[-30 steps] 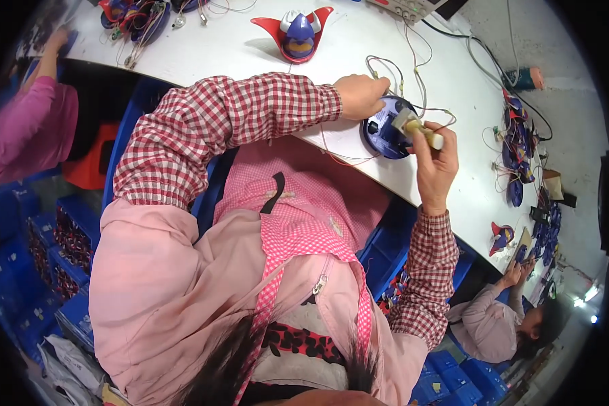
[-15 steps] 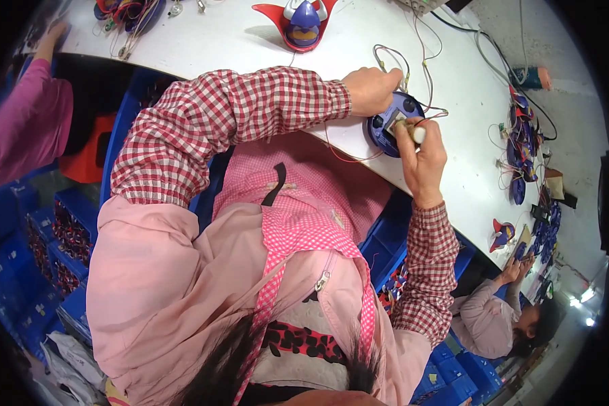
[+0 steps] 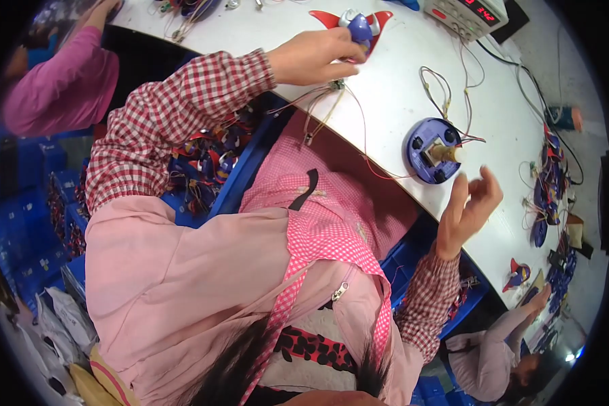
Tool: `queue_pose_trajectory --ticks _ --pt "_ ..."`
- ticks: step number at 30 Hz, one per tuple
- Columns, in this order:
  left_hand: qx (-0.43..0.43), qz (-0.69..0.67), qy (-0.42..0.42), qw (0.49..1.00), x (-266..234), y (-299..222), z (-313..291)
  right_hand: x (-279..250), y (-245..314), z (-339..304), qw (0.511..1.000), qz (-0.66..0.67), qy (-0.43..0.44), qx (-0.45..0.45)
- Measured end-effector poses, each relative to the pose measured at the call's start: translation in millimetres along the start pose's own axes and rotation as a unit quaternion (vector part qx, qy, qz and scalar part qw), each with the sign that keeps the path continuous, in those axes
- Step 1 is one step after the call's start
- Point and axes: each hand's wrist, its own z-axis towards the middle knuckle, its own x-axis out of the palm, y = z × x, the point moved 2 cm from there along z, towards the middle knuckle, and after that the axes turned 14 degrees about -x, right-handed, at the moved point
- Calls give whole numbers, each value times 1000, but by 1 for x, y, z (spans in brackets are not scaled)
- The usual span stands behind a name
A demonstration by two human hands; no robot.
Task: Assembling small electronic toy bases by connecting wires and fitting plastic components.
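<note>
Both your hands left the round purple base (image 3: 433, 150): left hand (image 3: 316, 57) now pinches wires (image 3: 325, 108) beside the red-winged toy (image 3: 356, 24) at 12 o'clock; right hand (image 3: 468, 210) hovers open, empty, base at its 11 o'clock.

Left hand (image 3: 314, 57) left round blue part (image 3: 433, 150), now at red-winged piece (image 3: 353, 26); right hand (image 3: 468, 206) lifted off, open.

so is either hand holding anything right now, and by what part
The left hand touches the red-and-blue toy part by its near edge; a firm grip cannot be told. The right hand is open, empty.
</note>
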Motion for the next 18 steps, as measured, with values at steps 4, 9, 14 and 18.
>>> queue_pose_trajectory --ticks 4,9,14,18 --pt "37 17 -22 999 13 17 -21 25 40 -25 978 103 181 -18" --pt "-112 47 89 989 21 8 -18 62 56 -40 956 156 246 9" --pt "-109 13 34 993 33 17 -20 96 65 -52 942 187 278 25" --pt "-114 -22 16 993 41 18 -17 139 45 -90 924 169 333 78"
